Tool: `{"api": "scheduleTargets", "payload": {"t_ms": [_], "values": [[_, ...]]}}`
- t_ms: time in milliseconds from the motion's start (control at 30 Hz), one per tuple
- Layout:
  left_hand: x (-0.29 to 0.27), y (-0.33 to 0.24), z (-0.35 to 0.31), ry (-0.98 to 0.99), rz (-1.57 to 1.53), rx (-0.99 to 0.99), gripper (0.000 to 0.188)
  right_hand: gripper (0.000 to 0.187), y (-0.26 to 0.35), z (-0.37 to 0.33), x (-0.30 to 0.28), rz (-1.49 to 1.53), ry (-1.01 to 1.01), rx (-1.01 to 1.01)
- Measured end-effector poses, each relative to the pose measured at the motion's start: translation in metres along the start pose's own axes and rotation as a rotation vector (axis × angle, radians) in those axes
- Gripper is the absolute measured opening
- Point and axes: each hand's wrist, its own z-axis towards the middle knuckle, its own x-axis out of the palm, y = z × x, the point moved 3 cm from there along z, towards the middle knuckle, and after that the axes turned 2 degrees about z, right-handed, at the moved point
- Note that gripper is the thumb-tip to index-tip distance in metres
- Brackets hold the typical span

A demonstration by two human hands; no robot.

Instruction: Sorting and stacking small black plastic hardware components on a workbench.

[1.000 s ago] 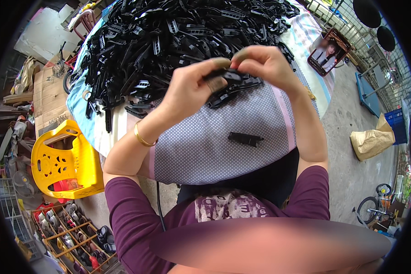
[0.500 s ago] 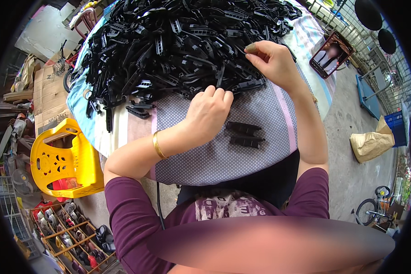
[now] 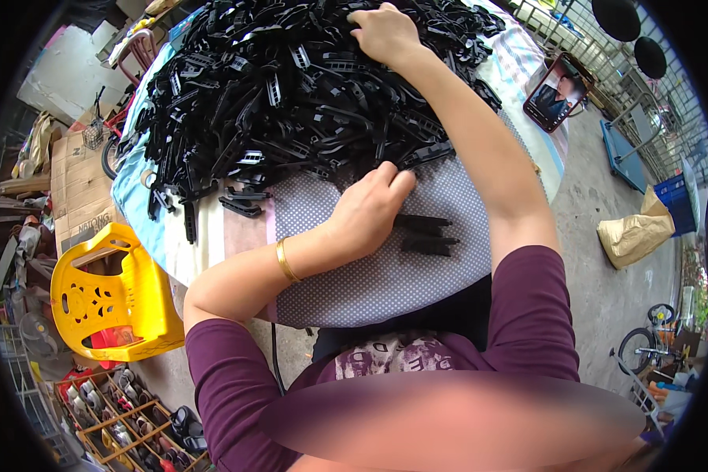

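"One at a time: right hand (image 3: 387,35)?"
"Stretched over heaped slim black plastic parts (image 3: 315,102), thumb and forefinger parted, gripping nothing visible."
"Left hand (image 3: 367,211)?"
"Curled, fingertips hidden, I can't tell its grip; beside two flat black plastic pieces (image 3: 430,246) on dotted grey cloth (image 3: 338,295)."
"Changed?"
"The right has reached deeper."

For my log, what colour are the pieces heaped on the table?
The heaped pieces are black; head view shows them.

Glossy plastic parts (image 3: 322,118), matt cloth tablecloth (image 3: 322,291)
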Motion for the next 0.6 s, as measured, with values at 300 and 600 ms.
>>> {"api": "scheduleTargets", "payload": {"t_ms": [300, 600], "values": [[-0.031, 0.028, 0.022, -0.208, -0.782, -0.490, 0.027, 0.021, 0.006, -0.084, -0.055, 0.768, -0.173, -0.178], [-0.042, 0.035, 0.025, -0.188, -1.155, -0.489, 0.036, 0.015, 0.019, -0.148, -0.058, 1.172, 0.128, 0.058]]}}
